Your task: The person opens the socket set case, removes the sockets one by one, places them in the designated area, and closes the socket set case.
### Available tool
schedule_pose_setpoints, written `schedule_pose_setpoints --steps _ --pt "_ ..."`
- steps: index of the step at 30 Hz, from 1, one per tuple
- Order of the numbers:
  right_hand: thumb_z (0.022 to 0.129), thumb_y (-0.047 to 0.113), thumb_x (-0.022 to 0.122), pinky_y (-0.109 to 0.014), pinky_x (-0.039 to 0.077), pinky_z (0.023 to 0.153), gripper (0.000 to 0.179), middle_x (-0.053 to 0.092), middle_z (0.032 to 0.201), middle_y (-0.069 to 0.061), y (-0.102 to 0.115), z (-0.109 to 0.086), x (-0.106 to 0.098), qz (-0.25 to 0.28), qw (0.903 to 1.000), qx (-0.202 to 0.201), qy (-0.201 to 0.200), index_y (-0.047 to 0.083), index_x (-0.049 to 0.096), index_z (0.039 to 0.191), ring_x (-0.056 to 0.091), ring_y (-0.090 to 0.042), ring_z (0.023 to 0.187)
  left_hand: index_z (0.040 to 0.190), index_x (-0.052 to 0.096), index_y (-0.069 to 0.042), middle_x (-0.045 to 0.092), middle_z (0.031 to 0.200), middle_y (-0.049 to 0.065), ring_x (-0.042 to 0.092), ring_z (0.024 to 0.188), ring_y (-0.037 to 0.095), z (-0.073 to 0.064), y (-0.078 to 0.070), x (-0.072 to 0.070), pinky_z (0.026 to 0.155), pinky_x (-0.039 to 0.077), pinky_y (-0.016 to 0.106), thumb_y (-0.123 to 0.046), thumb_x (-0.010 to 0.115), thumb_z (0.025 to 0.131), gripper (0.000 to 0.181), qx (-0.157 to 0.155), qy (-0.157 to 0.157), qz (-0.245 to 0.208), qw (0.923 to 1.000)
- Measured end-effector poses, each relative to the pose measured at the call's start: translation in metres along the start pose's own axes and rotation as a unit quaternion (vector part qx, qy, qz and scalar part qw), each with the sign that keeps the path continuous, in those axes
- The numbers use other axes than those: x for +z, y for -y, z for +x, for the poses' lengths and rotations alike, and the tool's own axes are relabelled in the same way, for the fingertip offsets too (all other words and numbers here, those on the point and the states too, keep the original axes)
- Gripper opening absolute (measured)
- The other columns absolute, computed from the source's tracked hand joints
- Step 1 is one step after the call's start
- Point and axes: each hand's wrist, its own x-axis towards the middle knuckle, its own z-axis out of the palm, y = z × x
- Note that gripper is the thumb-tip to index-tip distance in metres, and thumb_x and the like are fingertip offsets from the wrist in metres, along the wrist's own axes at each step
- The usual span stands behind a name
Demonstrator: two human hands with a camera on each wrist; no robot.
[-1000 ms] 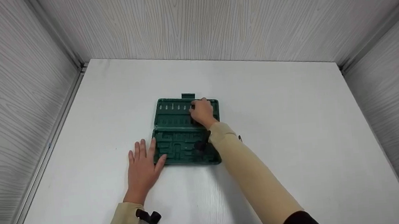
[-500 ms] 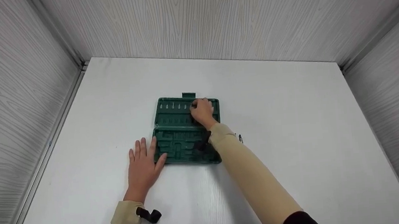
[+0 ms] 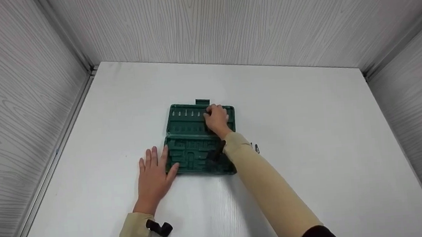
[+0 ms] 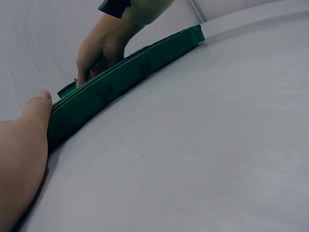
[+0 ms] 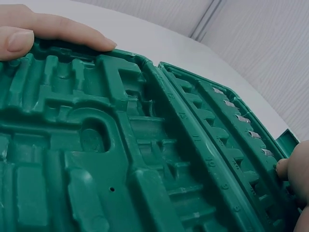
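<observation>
Green case (image 5: pixel 99 166) with numerals (image 5: pixel 209 162) 10, 9

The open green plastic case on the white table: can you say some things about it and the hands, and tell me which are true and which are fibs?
1. The open green plastic case lies on the flat white table. True.
2. The left hand is far away from the case. False: it touches the case's left edge.
3. Five small silvery metal pieces show in a row in the far half. True.
4. The right hand rests on bare table. False: it is over the case's far half, fingers curled beside that row.
5. Both long sleeves are bright red. False: they are mostly beige.
</observation>
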Motion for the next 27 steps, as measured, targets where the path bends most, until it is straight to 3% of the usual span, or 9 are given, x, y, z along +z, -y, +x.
schedule_pose_setpoints --steps 14,22,27 --pt "0.096 0.021 0.052 -0.041 0.034 0.088 0.017 0.054 0.105 -0.007 0.005 -0.005 0.001 -0.015 0.9989 0.012 -0.042 0.008 0.057 0.106 0.045 -0.024 0.098 0.149 0.023 -0.019 0.021 0.150 0.020 0.011 0.139 0.037 0.002 0.000 0.002 0.107 0.007 0.055 -0.064 0.030 0.092 0.073 0.004 0.002 -0.005 1.0000" --pt "0.097 0.017 0.051 -0.039 0.037 0.085 0.015 0.055 0.104 -0.008 0.011 -0.004 -0.003 0.059 0.9950 0.011 -0.080 0.009 0.057 0.108 0.045 -0.024 0.098 0.150 0.021 -0.019 0.019 0.151 0.020 0.009 0.139 0.036 0.002 -0.001 0.002 0.107 0.006 0.055 -0.065 0.029 0.092 0.074 0.003 0.014 -0.003 0.9999" --pt "0.095 0.017 0.054 -0.036 0.040 0.081 0.015 0.054 0.101 -0.009 0.017 -0.002 -0.011 0.105 0.9915 -0.004 -0.076 0.006 0.057 0.106 0.044 -0.024 0.096 0.150 0.022 -0.019 0.019 0.151 0.021 0.010 0.139 0.037 0.004 -0.001 0.000 0.107 0.006 0.056 -0.064 0.029 0.092 0.074 0.003 0.015 0.002 0.9999"
